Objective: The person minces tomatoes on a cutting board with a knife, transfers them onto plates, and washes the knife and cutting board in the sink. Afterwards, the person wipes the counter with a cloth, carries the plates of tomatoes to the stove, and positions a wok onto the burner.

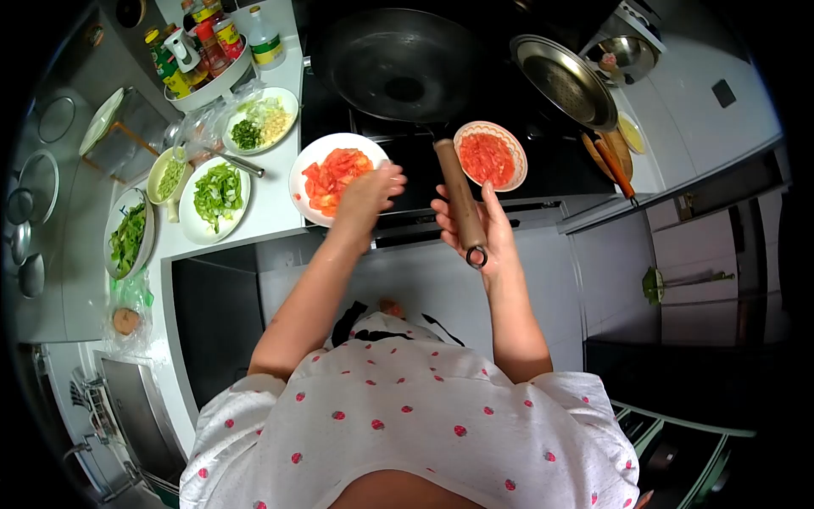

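Note:
My left hand [366,197] is over the right rim of a white plate [298,188] of chopped tomato [331,176]. Its fingers are stretched out and slightly blurred, with nothing visible in them. Below the brown handle [459,191] of a dark wok [394,64], my right hand [496,239] has its palm up. Fingers show on one side of the handle and the thumb on the other, not wrapped round it; contact is hard to tell. Just beyond the thumb, a patterned bowl [522,161] contains red minced meat or finely chopped food [486,159].
On the left counter are plates of cut greens [218,195], leafy vegetables [128,237] and chopped aromatics [261,123], plus a small bowl of green pieces [170,179]. Seasoning bottles [212,47] stand behind. A metal pan [566,81] and an orange-handled utensil [615,170] are at right.

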Demonstrator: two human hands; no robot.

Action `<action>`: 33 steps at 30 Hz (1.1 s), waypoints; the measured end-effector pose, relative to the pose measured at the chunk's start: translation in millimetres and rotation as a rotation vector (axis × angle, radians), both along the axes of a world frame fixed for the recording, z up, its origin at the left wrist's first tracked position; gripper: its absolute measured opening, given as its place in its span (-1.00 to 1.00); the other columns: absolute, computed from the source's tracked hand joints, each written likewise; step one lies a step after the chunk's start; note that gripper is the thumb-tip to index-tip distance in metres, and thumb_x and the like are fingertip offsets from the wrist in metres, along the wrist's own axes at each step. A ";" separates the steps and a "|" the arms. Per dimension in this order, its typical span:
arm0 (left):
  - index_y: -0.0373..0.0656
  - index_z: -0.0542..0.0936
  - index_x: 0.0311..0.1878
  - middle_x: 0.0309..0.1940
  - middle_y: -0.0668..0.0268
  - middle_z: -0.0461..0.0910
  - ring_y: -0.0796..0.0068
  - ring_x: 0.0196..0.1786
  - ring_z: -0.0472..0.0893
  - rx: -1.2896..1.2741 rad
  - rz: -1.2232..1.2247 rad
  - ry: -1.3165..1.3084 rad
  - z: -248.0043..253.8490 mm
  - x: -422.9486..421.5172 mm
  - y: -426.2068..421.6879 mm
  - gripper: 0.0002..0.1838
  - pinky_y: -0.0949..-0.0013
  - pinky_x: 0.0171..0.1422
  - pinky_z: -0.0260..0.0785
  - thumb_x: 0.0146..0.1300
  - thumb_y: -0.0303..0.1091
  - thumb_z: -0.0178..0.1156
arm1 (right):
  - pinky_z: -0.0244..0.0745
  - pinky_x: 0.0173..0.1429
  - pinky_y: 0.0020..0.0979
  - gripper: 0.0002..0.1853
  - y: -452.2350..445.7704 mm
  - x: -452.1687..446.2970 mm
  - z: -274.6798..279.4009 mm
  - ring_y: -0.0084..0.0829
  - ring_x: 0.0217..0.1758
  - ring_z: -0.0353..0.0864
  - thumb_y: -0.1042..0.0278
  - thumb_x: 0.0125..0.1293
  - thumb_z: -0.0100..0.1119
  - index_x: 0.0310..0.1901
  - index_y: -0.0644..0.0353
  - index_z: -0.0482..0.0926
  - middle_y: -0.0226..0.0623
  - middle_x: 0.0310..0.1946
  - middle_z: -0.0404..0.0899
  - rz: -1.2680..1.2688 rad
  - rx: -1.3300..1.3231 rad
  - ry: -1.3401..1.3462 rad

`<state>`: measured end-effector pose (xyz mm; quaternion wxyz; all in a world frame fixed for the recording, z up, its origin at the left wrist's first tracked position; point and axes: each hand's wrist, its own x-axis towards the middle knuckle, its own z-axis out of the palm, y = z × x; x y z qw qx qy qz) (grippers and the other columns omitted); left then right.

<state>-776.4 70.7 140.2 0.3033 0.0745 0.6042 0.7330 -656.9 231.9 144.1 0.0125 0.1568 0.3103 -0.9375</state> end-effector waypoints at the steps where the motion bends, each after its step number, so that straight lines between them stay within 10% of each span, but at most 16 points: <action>1: -0.25 0.46 0.05 -0.16 0.26 0.57 0.57 -0.08 0.52 -0.073 -0.064 -0.017 2.1 2.1 15.8 -0.46 0.55 -0.06 0.32 0.28 0.06 -0.05 | 0.57 -0.30 -0.44 -0.46 6.8 -0.6 3.5 -0.38 -0.27 0.61 -0.07 0.30 -0.09 0.07 0.27 0.35 -0.12 -0.18 0.55 0.041 0.014 0.041; 4: -0.26 0.48 -0.07 -0.31 0.27 0.56 0.60 -0.28 0.53 -0.030 -0.253 -0.042 4.5 9.4 52.3 -0.45 0.60 -0.24 0.35 0.26 0.12 -0.05 | 0.52 -0.38 -0.45 -0.50 14.1 -5.1 13.8 -0.45 -0.34 0.52 0.34 0.17 0.05 0.15 0.28 0.25 -0.23 -0.27 0.49 0.126 0.101 -0.007; 8: -0.27 0.47 -0.25 -0.46 0.31 0.48 0.62 -0.42 0.48 0.037 -0.266 -0.184 12.7 16.5 76.3 -0.53 0.56 -0.35 0.35 0.14 0.04 0.15 | 0.36 -0.55 -0.53 -0.77 1.6 -14.6 25.3 -0.57 -0.56 0.39 0.44 0.05 0.11 -0.24 0.21 0.33 -0.34 -0.46 0.41 0.122 0.224 -0.165; 15: -0.22 0.40 -0.29 -0.40 0.22 0.50 0.52 -0.35 0.51 0.128 -0.323 -0.223 -7.8 9.8 88.0 -0.73 0.44 -0.24 0.41 0.06 -0.28 0.20 | 0.32 -0.64 -0.54 -0.81 7.5 -15.2 15.0 -0.57 -0.65 0.38 0.46 0.07 0.11 -0.28 0.23 0.36 -0.36 -0.52 0.38 0.179 0.361 -0.084; 33: -0.17 0.32 -0.22 -0.21 0.16 0.52 0.50 -0.22 0.53 0.457 -0.087 -0.015 28.2 77.1 62.7 -0.79 0.42 -0.14 0.41 0.17 -0.33 0.11 | 0.27 -0.71 -0.52 -0.68 18.3 18.8 56.4 -0.52 -0.76 0.35 0.63 -0.09 0.13 -0.24 0.33 0.31 -0.30 -0.56 0.37 0.458 0.685 -0.053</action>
